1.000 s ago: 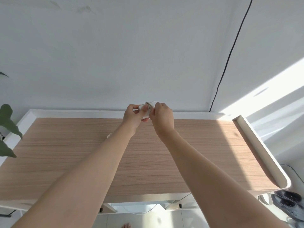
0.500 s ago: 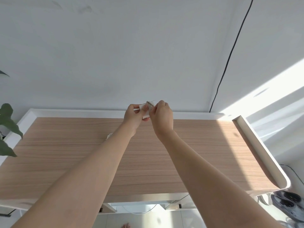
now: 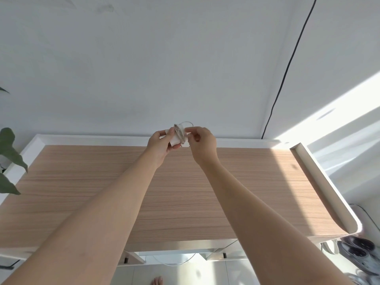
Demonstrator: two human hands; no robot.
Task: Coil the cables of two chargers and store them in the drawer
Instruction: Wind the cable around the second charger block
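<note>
While both forearms reach out over the wooden desk top (image 3: 236,198), near to far: open drawer (image 3: 174,256) just below the desk's near edge, well behind and below both hands, with a pale cable lying in it; whether that belongs to the second charger cannot be told. Farther out, left hand (image 3: 159,146) closed around the white charger block (image 3: 177,136), fingers curled beneath it and thumb on its near face, holding it clear above the desk near the rear rim. Block's long axis tilted, running from lower left by the left palm to upper right toward the other hand. Cable (image 3: 179,134) wound in several turns across the block's short way, at right angles to that axis. Just beside the block on its right, right hand (image 3: 202,144) with thumb and forefinger pressed together on the thin free end of the cable, remaining fingers loosely bent. Last loop arching from the pinch up and over the block's far top edge. Judged step: final turns of winding. Coming move judged to hinge on carrying the pinched end around the block, away from the right hand and back beneath, the right hand being the nearer to the loose tail. Beyond both hands, only the white wall (image 3: 144,68) and a black wire (image 3: 287,64) running up it.
</note>
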